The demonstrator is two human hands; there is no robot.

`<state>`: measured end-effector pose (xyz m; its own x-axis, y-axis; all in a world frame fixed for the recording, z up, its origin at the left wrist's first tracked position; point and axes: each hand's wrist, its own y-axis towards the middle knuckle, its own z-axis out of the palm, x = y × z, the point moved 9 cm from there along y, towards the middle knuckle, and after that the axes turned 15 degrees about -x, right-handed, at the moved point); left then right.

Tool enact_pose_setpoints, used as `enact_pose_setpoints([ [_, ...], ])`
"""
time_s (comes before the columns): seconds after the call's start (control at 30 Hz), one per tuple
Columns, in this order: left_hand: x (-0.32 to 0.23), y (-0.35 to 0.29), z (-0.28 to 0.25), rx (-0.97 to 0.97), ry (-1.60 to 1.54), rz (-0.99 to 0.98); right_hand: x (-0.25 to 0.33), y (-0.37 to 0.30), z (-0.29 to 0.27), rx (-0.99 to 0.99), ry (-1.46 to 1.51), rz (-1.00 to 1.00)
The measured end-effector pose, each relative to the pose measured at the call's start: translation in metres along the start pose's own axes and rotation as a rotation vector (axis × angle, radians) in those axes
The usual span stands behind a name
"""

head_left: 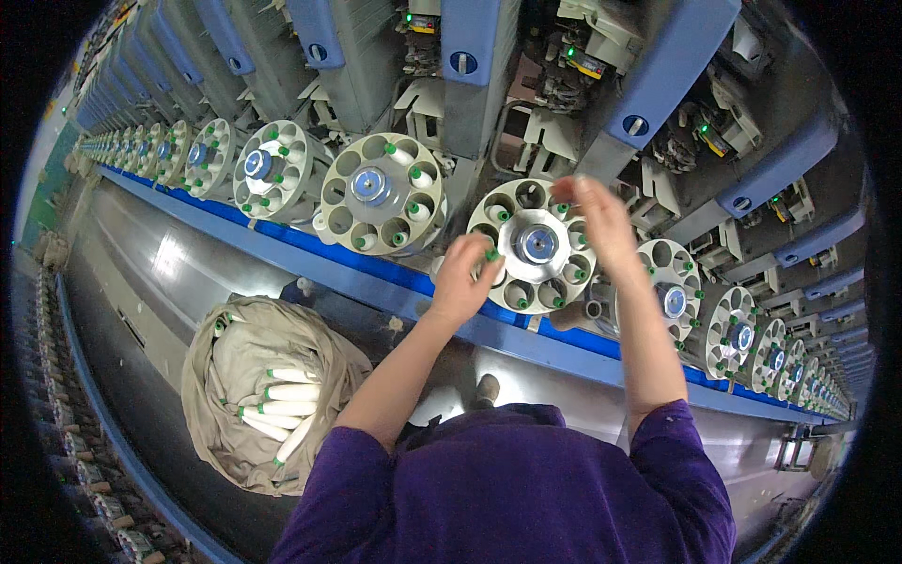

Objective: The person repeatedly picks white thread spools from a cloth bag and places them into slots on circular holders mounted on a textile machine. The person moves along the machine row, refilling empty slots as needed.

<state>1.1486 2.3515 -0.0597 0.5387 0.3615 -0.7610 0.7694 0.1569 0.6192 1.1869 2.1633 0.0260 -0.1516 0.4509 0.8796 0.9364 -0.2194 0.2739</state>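
Cream round holder [536, 291] set with green-tipped bobbins [576, 272], a bare hand at either side.
In the head view, the left hand [467, 279] has thumb and fingers curled in on the green tip of one bobbin [491, 255] at the holder's left edge, the bobbin's body hidden; the right hand [599, 226], blurred, bends over the upper right rim, fingers partly spread, and whether it grips anything I cannot tell; its forearm partly hides the neighbouring holder [676, 300]; lower left, loose bobbins [291, 392] lie in an open cloth sack [209, 399], some half buried in folds; a shoe [486, 390] is partly cut off by the purple shirt [526, 479]; yellow labels [588, 64] on the machine units are too small to make out.
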Motion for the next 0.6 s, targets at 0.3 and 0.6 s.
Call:
enact_pose_setpoints([
  [0.3,0.022,0.053,-0.086,-0.719,-0.908,-0.800,-0.063,-0.119,0.102,0.770,0.247,0.423],
  [0.6,0.043,0.025,-0.067,-0.722,-1.004,-0.891,-0.140,-0.067,-0.060,-0.264,1.276,0.716],
])
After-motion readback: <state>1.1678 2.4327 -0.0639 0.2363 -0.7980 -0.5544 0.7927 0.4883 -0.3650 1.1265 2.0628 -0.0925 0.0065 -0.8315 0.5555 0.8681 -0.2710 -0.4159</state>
